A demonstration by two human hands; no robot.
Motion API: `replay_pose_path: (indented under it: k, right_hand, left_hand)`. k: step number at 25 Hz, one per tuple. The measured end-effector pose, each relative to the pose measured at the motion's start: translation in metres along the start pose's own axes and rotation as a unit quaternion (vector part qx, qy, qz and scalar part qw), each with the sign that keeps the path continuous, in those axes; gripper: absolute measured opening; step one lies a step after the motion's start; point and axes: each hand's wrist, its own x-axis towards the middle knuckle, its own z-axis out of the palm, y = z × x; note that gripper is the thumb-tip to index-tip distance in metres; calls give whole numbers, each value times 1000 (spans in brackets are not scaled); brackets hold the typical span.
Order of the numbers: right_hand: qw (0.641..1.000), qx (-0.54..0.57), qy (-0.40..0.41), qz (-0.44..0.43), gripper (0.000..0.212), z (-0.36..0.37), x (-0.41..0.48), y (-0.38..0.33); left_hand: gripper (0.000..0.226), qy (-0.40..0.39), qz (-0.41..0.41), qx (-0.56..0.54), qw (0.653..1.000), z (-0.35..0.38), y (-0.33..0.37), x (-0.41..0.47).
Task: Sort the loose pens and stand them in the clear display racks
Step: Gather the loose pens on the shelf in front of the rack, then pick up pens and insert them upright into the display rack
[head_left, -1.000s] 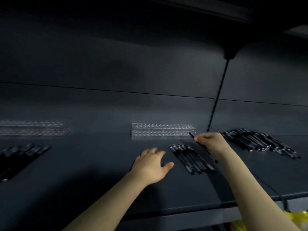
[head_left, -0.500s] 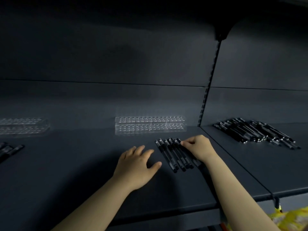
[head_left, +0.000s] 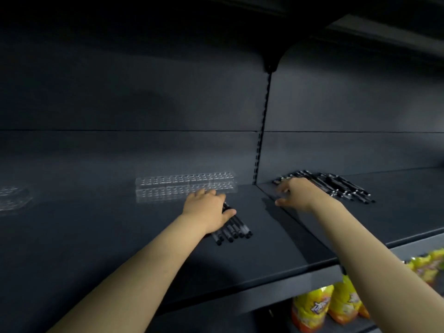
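A row of several black pens (head_left: 234, 230) lies on the dark shelf (head_left: 144, 236) in front of a clear display rack (head_left: 185, 186) with no pens in it. My left hand (head_left: 207, 209) rests flat on the far ends of these pens, fingers stretched toward the rack. A larger pile of black pens (head_left: 336, 186) lies on the neighbouring shelf to the right. My right hand (head_left: 294, 192) reaches over that shelf's left edge, fingers spread and blurred, touching the near end of the pile. Neither hand holds a pen.
A second clear rack (head_left: 13, 197) stands at the far left of the shelf. A slotted upright (head_left: 263, 131) divides the two shelf bays. Yellow snack bags (head_left: 331, 306) sit on the lower shelf at bottom right. An overhead shelf closes the space above.
My right hand left the middle row of pens and moved right to the larger pile. My left hand slid right onto the middle row. The view shifted left.
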Motion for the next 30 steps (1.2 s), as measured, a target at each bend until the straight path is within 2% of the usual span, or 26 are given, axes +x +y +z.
replay_pose_path:
  k: [4,7,11,15,20,22,26,30]
  right_hand:
    - [999,-12,16,30,42,-16,-5,71]
    - [999,2,27,46,34,-24,11,132]
    - [996,81,24,29,31,-23,50,201]
    - [995,103,-13,-14,38,-8,97,250]
    - [989,126,-41,-69,43,12,145,268]
    - [986,138,-31,-85,42,20,160,267]
    - [989,129,22,-62,60,41,170,268]
    - [989,137,10,-60,70,42,169,269]
  left_hand:
    - [67,-6,16,7,1000,-2,63,39]
    - [68,-1,-9,-36,999,4,110,83]
    - [75,-30,-86,-120,989,24,169,138]
    - [85,-39,-196,-186,962,37,213,186]
    - [84,-18,-329,-198,923,43,243,220]
    - [94,-18,-370,-183,911,46,252,230]
    - [114,-5,-400,-169,901,54,263,242]
    - [113,-4,-416,-177,892,60,258,251]
